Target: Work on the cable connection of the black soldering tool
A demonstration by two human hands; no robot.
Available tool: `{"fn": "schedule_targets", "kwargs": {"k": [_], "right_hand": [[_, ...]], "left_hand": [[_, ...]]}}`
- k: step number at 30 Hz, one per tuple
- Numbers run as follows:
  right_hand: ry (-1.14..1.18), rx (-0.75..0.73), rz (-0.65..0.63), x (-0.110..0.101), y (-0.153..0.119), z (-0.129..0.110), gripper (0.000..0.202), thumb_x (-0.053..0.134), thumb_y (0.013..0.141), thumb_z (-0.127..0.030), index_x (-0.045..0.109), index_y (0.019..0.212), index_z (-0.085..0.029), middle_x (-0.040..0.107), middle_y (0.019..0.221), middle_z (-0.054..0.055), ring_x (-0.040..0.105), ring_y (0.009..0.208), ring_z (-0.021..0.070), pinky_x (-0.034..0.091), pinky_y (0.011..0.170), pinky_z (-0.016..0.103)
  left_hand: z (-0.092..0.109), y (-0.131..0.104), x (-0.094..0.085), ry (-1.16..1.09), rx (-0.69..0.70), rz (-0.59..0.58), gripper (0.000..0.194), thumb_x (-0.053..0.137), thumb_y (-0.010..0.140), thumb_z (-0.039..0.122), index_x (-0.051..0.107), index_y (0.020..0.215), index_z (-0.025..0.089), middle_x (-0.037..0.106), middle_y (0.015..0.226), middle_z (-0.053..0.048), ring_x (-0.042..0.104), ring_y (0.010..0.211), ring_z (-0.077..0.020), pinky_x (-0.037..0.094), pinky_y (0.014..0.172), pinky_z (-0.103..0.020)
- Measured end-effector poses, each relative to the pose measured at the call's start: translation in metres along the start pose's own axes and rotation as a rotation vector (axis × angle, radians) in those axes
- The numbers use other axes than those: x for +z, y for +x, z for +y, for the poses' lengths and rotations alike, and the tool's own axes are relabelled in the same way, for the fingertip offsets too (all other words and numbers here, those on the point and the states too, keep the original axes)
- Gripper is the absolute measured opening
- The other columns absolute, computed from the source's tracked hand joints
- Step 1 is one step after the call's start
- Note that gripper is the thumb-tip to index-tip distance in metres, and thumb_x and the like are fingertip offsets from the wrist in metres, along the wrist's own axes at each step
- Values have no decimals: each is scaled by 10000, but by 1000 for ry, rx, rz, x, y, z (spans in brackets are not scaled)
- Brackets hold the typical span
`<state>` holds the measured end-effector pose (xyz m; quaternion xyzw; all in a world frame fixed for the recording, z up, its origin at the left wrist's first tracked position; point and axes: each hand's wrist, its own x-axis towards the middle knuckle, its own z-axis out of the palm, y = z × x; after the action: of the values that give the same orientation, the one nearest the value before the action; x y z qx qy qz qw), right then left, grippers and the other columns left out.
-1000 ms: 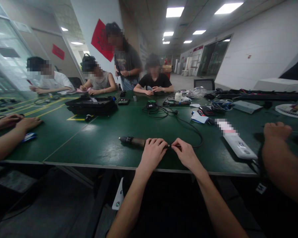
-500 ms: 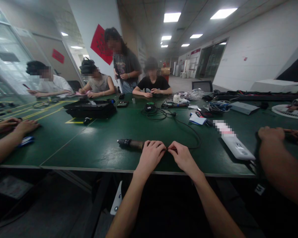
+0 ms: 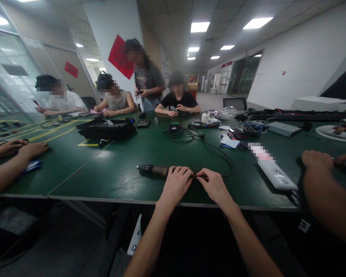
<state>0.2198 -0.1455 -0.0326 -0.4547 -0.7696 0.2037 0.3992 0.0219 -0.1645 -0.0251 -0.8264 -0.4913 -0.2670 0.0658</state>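
Note:
An electric screwdriver (image 3: 155, 170) lies sideways on the green table, its dark chuck end pointing left. My left hand (image 3: 177, 183) is wrapped over its rear part, which the fingers mostly hide. Just to the right, my right hand (image 3: 212, 182) pinches the end of a black cable (image 3: 232, 163) close to the tool's rear. Whether the cable end sits in the tool or only touches it is too small to tell. From there the cable curves right and back to a loose coil (image 3: 181, 133) on the table.
A white power strip (image 3: 272, 169) lies to the right, near a co-worker's arm (image 3: 320, 181). A black tray (image 3: 106, 127) stands at the back left. Another person's hands (image 3: 31, 149) rest at the left edge. Several people sit or stand across the table (image 3: 103, 173).
The view has tipped up slightly, so everything sits a little lower. Both hands keep their grip at the screwdriver's rear and the cable end, with hardly any movement.

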Motion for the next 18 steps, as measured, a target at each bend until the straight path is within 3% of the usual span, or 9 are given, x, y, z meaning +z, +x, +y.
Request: {"fn": "schedule_targets", "kwargs": {"k": [9, 18], "right_hand": [[-58, -63, 69, 1, 1, -6, 117, 602, 939, -163, 688, 898, -231, 643, 1056, 76, 660, 926, 221, 561, 875, 380], [-52, -56, 34, 3, 2, -3, 111, 563, 948, -144, 628, 966, -231, 692, 1115, 80, 673, 1000, 234, 528, 924, 387]], "left_hand": [[1, 0, -4, 0, 4, -12, 172, 580, 1044, 272, 655, 1196, 303, 695, 1237, -17, 593, 1167, -226, 381, 1075, -445], [4, 0, -4, 2, -20, -14, 129, 612, 1032, 296, 638, 1157, 281, 697, 1198, -15, 596, 1159, -231, 385, 1063, -440]]}}
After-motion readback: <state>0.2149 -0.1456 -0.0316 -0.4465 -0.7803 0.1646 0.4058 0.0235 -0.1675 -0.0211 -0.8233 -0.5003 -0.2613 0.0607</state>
